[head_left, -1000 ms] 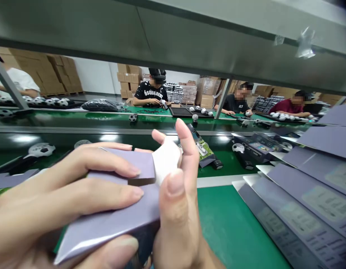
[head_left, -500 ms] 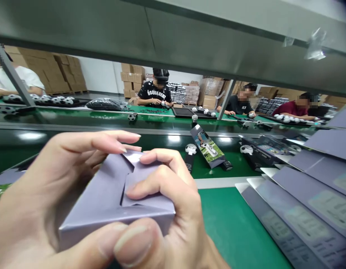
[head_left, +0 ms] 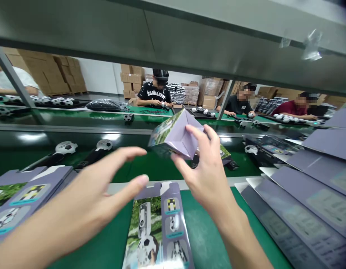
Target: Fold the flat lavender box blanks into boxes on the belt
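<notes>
My right hand [head_left: 208,168] grips a small printed carton [head_left: 167,131] by its purple end, with the thumb below and the fingers on the folded flaps. The carton is tilted out over the dark green belt, its grass-green picture side facing left. My left hand [head_left: 105,190] is held out to the left of the carton, thumb and fingers apart, holding nothing. Between my forearms a flattened carton [head_left: 147,228], printed with a soccer-ball device, lies on the green tabletop.
Flattened purple cartons overlap at the right [head_left: 299,198], and more cartons [head_left: 33,198] lie at the left. Soccer-ball-headed devices [head_left: 65,147] rest on the belt [head_left: 128,168]. A metal shelf [head_left: 173,41] hangs overhead. Several co-workers sit across the line, one in a black shirt [head_left: 154,92].
The carton has moved from close in front of me out over the belt. My left hand has let go of it and opened, while my right hand keeps hold.
</notes>
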A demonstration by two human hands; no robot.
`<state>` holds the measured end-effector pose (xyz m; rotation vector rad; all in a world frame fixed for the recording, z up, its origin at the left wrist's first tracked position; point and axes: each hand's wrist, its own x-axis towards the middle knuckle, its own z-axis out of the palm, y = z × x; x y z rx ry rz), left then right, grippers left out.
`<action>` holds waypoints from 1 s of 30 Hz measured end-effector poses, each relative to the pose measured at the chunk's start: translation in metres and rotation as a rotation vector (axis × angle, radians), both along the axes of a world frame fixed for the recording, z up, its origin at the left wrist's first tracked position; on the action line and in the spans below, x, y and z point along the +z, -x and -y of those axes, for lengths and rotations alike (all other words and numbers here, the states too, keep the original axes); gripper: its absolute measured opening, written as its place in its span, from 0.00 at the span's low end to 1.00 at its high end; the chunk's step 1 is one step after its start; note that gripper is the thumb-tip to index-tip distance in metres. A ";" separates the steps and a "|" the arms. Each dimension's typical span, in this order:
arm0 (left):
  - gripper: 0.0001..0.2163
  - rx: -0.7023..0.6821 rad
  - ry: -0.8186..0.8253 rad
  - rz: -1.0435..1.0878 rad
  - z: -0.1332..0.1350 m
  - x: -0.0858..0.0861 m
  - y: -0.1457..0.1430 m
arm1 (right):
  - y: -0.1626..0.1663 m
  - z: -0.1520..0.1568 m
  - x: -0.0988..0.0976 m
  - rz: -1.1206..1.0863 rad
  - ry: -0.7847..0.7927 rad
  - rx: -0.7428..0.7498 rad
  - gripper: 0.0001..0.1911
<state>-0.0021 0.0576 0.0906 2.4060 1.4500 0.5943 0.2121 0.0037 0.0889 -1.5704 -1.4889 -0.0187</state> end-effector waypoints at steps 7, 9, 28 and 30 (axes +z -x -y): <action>0.26 -0.070 0.318 -0.408 -0.021 -0.048 -0.018 | 0.009 -0.010 -0.023 0.279 0.820 0.041 0.20; 0.23 -0.080 0.323 -0.434 -0.022 -0.059 -0.026 | 0.019 -0.013 -0.033 0.314 0.926 0.108 0.20; 0.39 0.030 -0.231 0.674 0.024 0.006 -0.029 | 0.034 0.002 0.002 -0.965 -0.169 0.802 0.27; 0.43 0.015 -0.251 0.673 0.033 0.013 -0.027 | 0.039 0.007 0.001 -0.861 -0.213 0.767 0.23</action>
